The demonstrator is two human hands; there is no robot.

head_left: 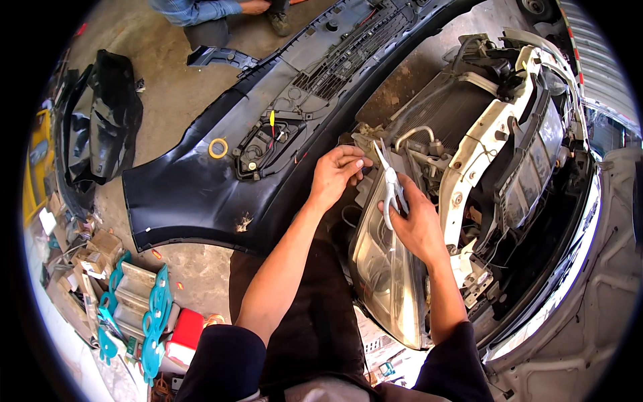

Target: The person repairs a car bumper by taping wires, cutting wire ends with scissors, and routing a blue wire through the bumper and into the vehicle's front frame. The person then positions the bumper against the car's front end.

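Observation:
My right hand (420, 222) grips a pair of scissors (390, 179) by their pale handles, with the blades pointing up and away from me. Beside the blades, my left hand (335, 175) is closed in a pinch; whatever is between the fingertips is too small to make out. Both hands are above the car's exposed front end, close to the headlight (385, 275). Just left of them lies a black bumper cover (194, 181), its inner side up, with a roll of yellow tape (218, 148) and a yellow-handled screwdriver (272, 119) resting on it.
The car's pale front frame (469, 167) and radiator (435, 110) stand at the right. Black plastic parts (110, 114) lie far left. Nearer are a teal-sided step stool (155, 315), a red container (185, 337) and cardboard boxes (104, 246). Another person (207, 12) crouches beyond the bumper cover.

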